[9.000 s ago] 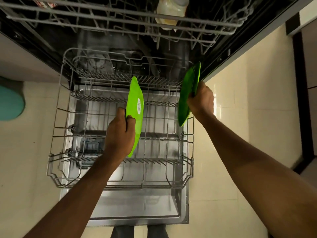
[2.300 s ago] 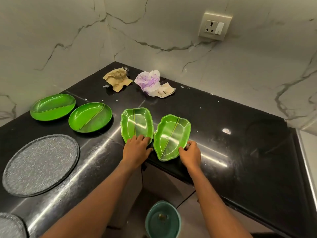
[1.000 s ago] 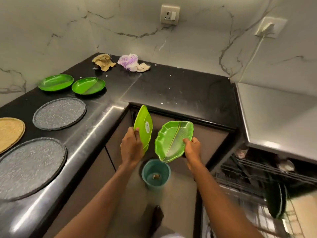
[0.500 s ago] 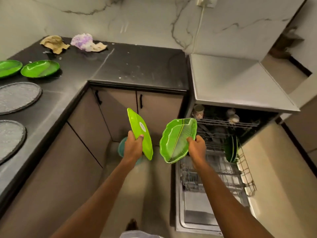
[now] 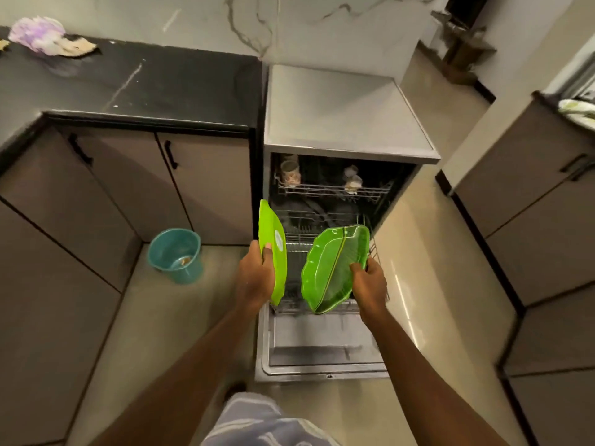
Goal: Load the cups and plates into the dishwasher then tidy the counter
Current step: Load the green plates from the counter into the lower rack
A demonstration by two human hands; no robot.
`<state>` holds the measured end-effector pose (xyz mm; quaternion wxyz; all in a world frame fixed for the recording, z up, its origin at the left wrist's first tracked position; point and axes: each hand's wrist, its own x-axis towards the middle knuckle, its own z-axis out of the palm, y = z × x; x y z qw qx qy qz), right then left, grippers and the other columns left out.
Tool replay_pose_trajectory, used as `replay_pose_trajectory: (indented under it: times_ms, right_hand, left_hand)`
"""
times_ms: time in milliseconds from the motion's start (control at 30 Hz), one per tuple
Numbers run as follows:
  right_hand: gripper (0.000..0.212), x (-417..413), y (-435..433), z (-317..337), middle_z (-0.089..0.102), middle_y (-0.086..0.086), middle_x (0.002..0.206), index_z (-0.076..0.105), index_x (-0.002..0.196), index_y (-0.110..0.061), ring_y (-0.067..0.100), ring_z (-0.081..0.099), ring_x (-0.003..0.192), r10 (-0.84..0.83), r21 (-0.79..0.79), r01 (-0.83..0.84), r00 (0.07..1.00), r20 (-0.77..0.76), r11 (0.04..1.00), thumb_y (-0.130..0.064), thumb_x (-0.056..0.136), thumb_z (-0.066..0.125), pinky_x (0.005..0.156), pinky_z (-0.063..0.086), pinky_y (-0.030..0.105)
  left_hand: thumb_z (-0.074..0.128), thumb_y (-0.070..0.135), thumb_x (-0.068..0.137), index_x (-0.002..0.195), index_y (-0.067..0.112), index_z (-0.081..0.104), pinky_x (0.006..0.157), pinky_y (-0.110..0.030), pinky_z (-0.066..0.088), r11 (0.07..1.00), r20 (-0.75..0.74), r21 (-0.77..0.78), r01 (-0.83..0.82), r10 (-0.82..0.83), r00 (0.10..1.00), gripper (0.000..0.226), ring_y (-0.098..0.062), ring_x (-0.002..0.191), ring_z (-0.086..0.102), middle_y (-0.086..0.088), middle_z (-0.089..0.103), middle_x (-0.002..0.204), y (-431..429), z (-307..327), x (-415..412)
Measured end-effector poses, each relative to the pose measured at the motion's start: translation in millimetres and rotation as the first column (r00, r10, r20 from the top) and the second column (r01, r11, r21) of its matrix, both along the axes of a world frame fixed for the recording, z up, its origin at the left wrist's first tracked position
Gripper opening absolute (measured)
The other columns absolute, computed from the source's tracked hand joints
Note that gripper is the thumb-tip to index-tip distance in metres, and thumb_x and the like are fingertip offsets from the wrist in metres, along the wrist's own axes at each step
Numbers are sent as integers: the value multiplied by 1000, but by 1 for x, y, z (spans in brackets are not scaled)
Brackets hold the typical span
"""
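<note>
We are holding two green leaf-shaped plates over the open dishwasher (image 5: 338, 117). Our left hand (image 5: 256, 278) is gripping the left plate (image 5: 273, 249) by its near edge, fingers curled round it, the plate standing edge-on. Our right hand (image 5: 370, 284) is pinching the right plate (image 5: 335, 268) at its right rim, hollow face tilting toward us. Both are hanging above the pulled-out lower rack (image 5: 299, 230). Cups (image 5: 290, 173) are sitting in the upper rack (image 5: 322, 189). A teal bucket (image 5: 175, 252) is standing on the floor at left, and crumpled paper (image 5: 45, 38) is lying on the far-left counter (image 5: 161, 82).
</note>
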<state>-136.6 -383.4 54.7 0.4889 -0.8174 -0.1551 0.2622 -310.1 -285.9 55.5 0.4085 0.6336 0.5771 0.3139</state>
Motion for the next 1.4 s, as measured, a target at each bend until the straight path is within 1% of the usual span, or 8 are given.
replay_pose_trajectory:
  times_ms: [100, 233, 400, 867, 1067, 1167, 1300, 1400]
  right_hand:
    - [7, 24, -16, -5, 63, 5, 80, 59, 84, -14, 26, 61, 77, -25, -1, 25, 1000, -2, 1000, -15, 87, 52, 71, 55, 43]
    - [8, 57, -19, -19, 61, 1, 77, 57, 81, -17, 25, 60, 78, -36, -39, 36, 999, -4, 999, -16, 87, 53, 70, 52, 40]
    - [15, 99, 2, -39, 58, 3, 71, 49, 73, -17, 26, 58, 72, -54, -100, 55, 999, 5, 993, -20, 86, 53, 68, 51, 43]
    - [23, 211, 103, -130, 50, 2, 66, 42, 73, -17, 20, 48, 62, 24, -277, 2, 995, 93, 961, -17, 94, 52, 60, 36, 31]
    - [16, 252, 151, -226, 51, 5, 84, 43, 79, -16, 23, 48, 73, 132, -364, -48, 969, 208, 930, -16, 93, 51, 66, 35, 32]
    - [22, 269, 168, -266, 48, -5, 68, 41, 75, -22, 10, 46, 60, 148, -357, -68, 969, 199, 931, -18, 96, 50, 51, 29, 26]
    - [15, 295, 189, -314, 43, -10, 65, 40, 82, -17, 3, 40, 57, 189, -396, -89, 957, 222, 914, -14, 96, 47, 45, 24, 19]
    - [16, 313, 206, -335, 45, -9, 67, 41, 82, -19, 16, 44, 60, 224, -422, -102, 942, 251, 901, -15, 96, 46, 48, 29, 24]
  left_hand:
    - [37, 28, 103, 87, 7, 44, 63, -36, 30, 1000, 5, 9, 30, -30, 1000, 27, -32, 74, 50, -4, 51, 71, -14, 1, 27]
    - [36, 31, 102, 89, 5, 48, 67, -42, 38, 998, -10, 22, 56, -56, 998, 32, -34, 77, 53, -13, 56, 78, -13, -13, 59]
    - [39, 30, 102, 78, 13, 38, 58, -36, 18, 991, -87, 45, 126, -121, 989, 29, -25, 62, 43, -5, 48, 65, 8, -39, 101]
    - [38, 31, 102, 80, 14, 35, 59, -38, 34, 984, -229, -66, 165, -176, 957, 28, -30, 65, 46, 2, 43, 65, 110, -133, 203]
    - [38, 33, 101, 80, 19, 33, 58, -39, 37, 969, -285, -24, 245, -241, 928, 25, -37, 70, 55, 1, 45, 67, 143, -223, 234]
    - [35, 35, 101, 83, 22, 33, 57, -38, 39, 961, -311, 25, 275, -254, 916, 22, -36, 70, 56, -2, 48, 74, 154, -260, 246]
    - [38, 30, 100, 85, 18, 37, 56, -30, 24, 955, -305, 50, 291, -263, 915, 19, -24, 59, 46, 1, 45, 72, 163, -300, 265]
    - [38, 30, 101, 85, 18, 35, 48, -23, 20, 951, -310, 32, 307, -282, 908, 20, -6, 52, 38, 9, 38, 64, 166, -323, 274]
